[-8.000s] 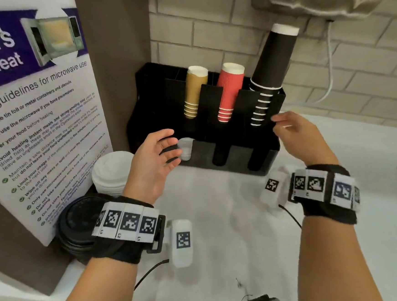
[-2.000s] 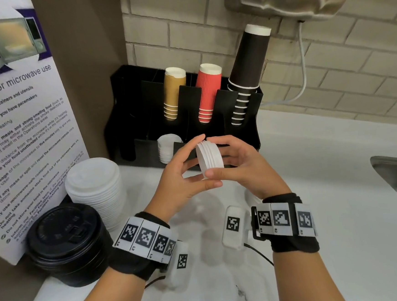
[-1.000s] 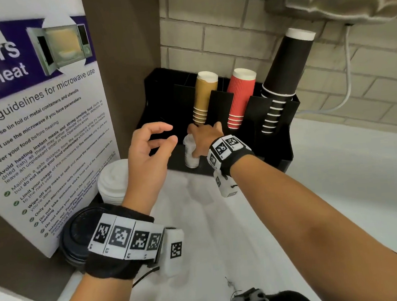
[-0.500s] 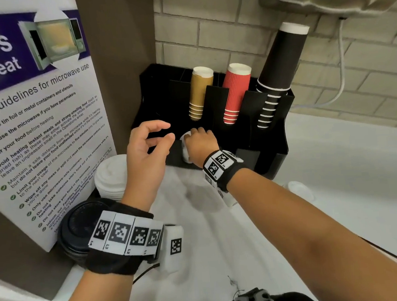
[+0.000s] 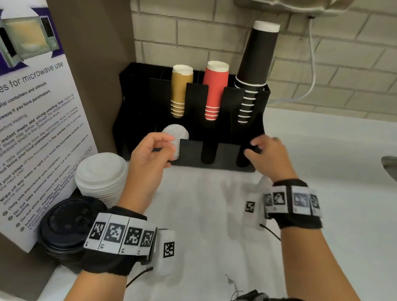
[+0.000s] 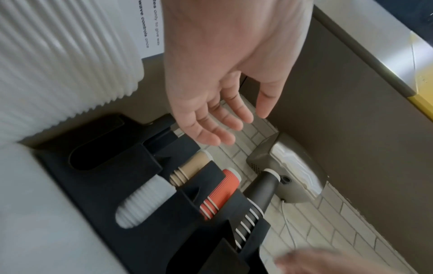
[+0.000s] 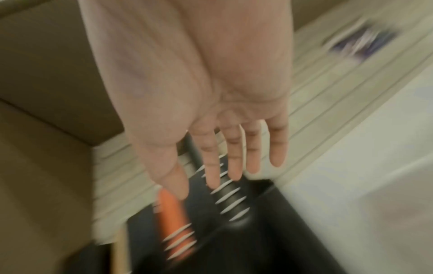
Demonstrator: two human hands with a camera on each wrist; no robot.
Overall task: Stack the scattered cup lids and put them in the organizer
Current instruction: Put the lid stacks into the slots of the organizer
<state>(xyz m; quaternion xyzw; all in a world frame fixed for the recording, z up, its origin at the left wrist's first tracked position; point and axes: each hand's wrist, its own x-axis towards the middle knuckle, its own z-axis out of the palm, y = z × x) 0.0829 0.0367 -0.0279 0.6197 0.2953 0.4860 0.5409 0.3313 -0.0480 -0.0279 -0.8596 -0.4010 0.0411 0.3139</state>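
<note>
**Small lids sit in the organizer, both hands hold nothing**

We see the stack of small white lids (image 5: 177,137) lying on its side in a front slot of the black organizer (image 5: 219,157). It is just past the fingers (image 5: 162,139) of our left hand (image 5: 146,164). We cannot tell from the head view if the fingertips touch it. In the left wrist view the same stack (image 6: 145,202) lies in its slot, below the fingers and apart from them.

Our left hand (image 6: 218,77) is released. Its fingers (image 6: 225,118) are loose, a little bent, and hold nothing.

Our right hand (image 5: 270,159) is near the right front corner of the organizer. In the right wrist view this hand (image 7: 199,89) is blurry, but its fingers (image 7: 234,157) are spread out straight and hold nothing.

Behind both hands, three cup stacks stand in the organizer: tan cups (image 5: 179,90), red cups (image 5: 215,89) and tall black cups (image 5: 254,67).

To the left of our left hand, on the white bench (image 5: 340,210), sits a pile of big white lids (image 5: 102,174). A pile of black lids (image 5: 68,227) is just beside it, nearer to us. A microwave poster (image 5: 25,130) stands behind those piles.
</note>
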